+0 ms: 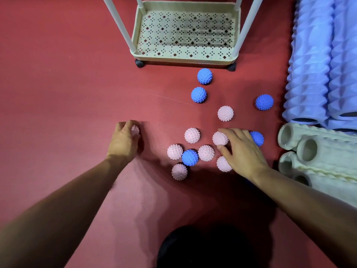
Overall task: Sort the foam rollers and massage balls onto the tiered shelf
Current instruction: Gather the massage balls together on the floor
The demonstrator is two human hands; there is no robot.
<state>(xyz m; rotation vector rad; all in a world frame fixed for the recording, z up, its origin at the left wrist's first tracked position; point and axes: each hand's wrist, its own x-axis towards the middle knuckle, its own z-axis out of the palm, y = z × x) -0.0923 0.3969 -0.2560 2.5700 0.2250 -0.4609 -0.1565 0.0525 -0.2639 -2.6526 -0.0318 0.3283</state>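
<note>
Several spiky massage balls, pink and blue, lie on the red mat in front of the pale green shelf tray (185, 59). My left hand (123, 141) grips a pink ball (135, 130), mostly hidden by the fingers. My right hand (242, 151) curls around another pink ball (219, 138), thumb below it. A blue ball (257, 138) peeks out behind that hand, and a pink ball (223, 165) lies under its wrist side. Other balls: blue (204, 76), blue (199, 94), blue (264, 102), pink (225, 113).
Blue foam rollers (313, 64) lie along the right edge, cream rollers (316, 151) below them. The shelf stands on black casters (139, 63) with white posts (119, 24) rising from its corners. A dark shape (202, 248) sits at the bottom centre.
</note>
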